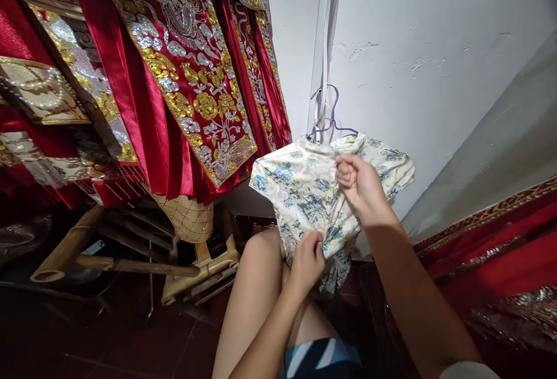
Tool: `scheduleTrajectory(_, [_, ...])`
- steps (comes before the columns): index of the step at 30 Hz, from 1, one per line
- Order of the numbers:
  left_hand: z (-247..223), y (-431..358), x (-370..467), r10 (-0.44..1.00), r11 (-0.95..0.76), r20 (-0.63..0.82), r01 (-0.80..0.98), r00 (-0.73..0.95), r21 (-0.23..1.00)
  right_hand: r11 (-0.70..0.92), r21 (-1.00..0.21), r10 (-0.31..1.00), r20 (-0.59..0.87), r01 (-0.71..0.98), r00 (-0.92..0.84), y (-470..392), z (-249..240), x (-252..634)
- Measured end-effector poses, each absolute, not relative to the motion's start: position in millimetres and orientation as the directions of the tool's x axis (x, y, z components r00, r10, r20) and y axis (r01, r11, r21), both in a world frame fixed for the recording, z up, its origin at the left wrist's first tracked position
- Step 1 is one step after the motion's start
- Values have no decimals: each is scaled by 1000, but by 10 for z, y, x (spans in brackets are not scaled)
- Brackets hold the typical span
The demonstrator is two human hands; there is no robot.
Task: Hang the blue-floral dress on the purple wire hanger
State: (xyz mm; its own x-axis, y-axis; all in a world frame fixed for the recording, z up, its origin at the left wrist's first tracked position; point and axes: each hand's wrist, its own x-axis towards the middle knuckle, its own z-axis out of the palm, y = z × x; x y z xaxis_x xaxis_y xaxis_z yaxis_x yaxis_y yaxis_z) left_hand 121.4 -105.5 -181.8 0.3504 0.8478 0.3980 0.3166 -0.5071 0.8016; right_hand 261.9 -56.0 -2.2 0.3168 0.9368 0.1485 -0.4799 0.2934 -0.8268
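A short-sleeved floral shirt (300, 184), cream with blue and green flowers, hangs in front of me on a purple hanger (333, 121). My left hand (308, 260) is closed on the lower part of its front edge. Higher up, just under the collar, the fingers of my right hand (359, 184) are curled in a pinch on the same front opening. Between the two hands the cloth runs fairly straight. The shirt's lower hem hangs crumpled above my knees.
Red costumes with gold and silver embroidery (204, 94) hang at the left. Below them stands a bamboo chair (130, 266). A white wall (418, 65) with a metal pole (322, 36) rises behind the shirt. More red cloth (500, 257) lies at the right.
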Motion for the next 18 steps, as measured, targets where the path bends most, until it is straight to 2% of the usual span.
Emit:
scheduleTrajectory(4, [-1653, -924, 1260, 816, -531, 375, 315, 440, 786, 369, -837, 911, 238, -404, 337, -608, 42, 2567])
scheduleTrajectory(6, [-1418, -825, 1255, 804, -551, 435, 236, 406, 800, 383, -875, 899, 279, -295, 339, -678, -57, 2524])
scheduleTrajectory(8, [-1067, -710, 1245, 787, -599, 555, 119, 270, 792, 386, -903, 892, 312, -189, 328, -728, -145, 2507])
scheduleTrajectory(10, [-669, -584, 1246, 703, -709, 689, 93, 176, 699, 391, -916, 886, 347, -94, 307, -745, -178, 2523])
scheduleTrajectory(13, [-210, -376, 1294, 561, -827, 794, 118, 234, 549, 435, -900, 860, 420, 13, 291, -729, -151, 2573])
scheduleTrajectory(18, [-110, -118, 1455, 407, -910, 861, 218, 306, 352, 492, -870, 817, 464, 3, 343, -644, -199, 2609])
